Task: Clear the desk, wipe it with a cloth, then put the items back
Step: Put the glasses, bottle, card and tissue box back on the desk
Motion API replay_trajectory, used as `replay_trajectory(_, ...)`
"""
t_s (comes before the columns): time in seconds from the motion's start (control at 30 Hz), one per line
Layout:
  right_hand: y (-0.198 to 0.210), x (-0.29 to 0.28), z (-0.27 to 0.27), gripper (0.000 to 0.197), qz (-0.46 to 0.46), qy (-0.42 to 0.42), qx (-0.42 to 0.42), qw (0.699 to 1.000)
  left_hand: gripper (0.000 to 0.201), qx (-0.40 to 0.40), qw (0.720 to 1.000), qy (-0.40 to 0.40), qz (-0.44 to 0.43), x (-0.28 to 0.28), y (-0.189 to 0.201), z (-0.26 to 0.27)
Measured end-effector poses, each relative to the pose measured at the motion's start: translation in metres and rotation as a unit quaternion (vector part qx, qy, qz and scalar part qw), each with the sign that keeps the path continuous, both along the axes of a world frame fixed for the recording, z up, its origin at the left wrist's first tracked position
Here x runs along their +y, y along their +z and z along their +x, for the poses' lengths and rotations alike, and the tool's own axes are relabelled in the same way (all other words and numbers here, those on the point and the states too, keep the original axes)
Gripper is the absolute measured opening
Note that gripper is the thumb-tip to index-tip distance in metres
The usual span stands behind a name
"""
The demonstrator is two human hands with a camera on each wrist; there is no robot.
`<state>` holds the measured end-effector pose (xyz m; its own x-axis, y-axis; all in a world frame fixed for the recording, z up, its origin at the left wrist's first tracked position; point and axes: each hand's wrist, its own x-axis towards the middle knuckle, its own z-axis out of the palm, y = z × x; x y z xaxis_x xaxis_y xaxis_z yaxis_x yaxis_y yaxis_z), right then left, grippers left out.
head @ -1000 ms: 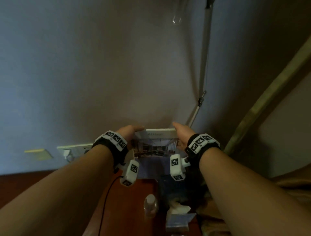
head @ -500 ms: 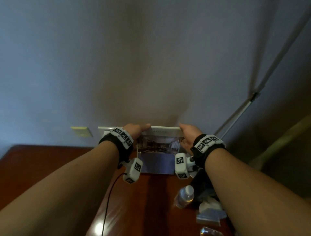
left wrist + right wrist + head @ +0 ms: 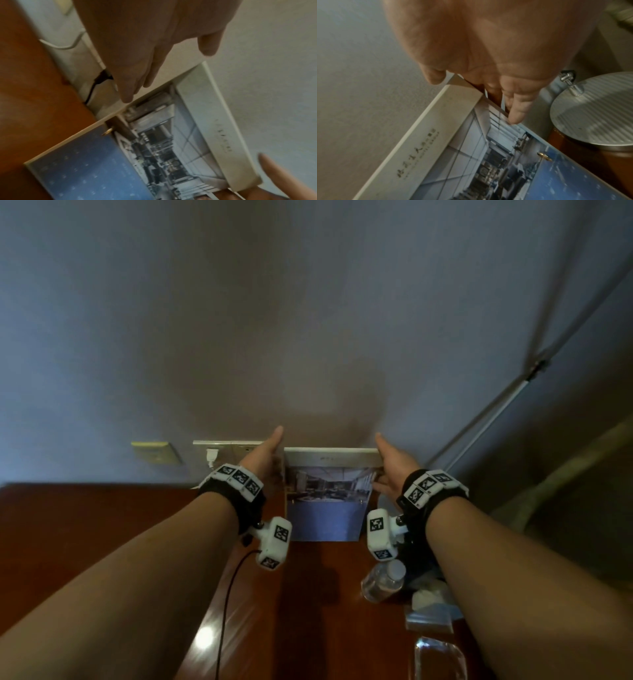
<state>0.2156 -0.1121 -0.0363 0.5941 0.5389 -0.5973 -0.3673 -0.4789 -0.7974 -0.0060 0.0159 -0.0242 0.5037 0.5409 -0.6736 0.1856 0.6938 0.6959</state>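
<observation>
A desk calendar with a building photo and a blue lower panel stands upright on the red-brown wooden desk, its back against the wall. My left hand hovers just off its left edge with straight fingers, touching nothing; in the left wrist view the left hand is apart from the calendar. My right hand is at the right edge. In the right wrist view its fingers lie straight along the edge of the calendar, thumb by the top corner.
Wall sockets with a plugged charger sit left of the calendar. A black cable runs down the desk. A water bottle, plastic packets and a glass crowd the right side. A round metal lamp base stands beside the calendar.
Both hands gripped the calendar's top corners and carried it to the back of the desk. It now stands on the desk, and both hands have opened; the left one has come off.
</observation>
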Motion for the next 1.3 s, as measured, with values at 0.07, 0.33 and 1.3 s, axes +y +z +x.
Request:
replay_trajectory(0.07,0.007,-0.004,-0.01,0.1,-0.001,-0.006,0.02,1.0,0.065,-0.007,0.999,0.014,-0.035,-0.001,-0.007,-0.005)
replay_trajectory(0.33,0.003,-0.007,-0.016,0.069,0.018,-0.023,0.03,0.999,0.109,-0.049,0.995,-0.046,-0.069,-0.022,-0.013,-0.001)
replay_trajectory(1.3,0.096,-0.03,0.02,0.129,0.007,-0.055,-0.094,0.994,0.114,0.057,0.986,0.044,0.151,0.008,0.085,0.003)
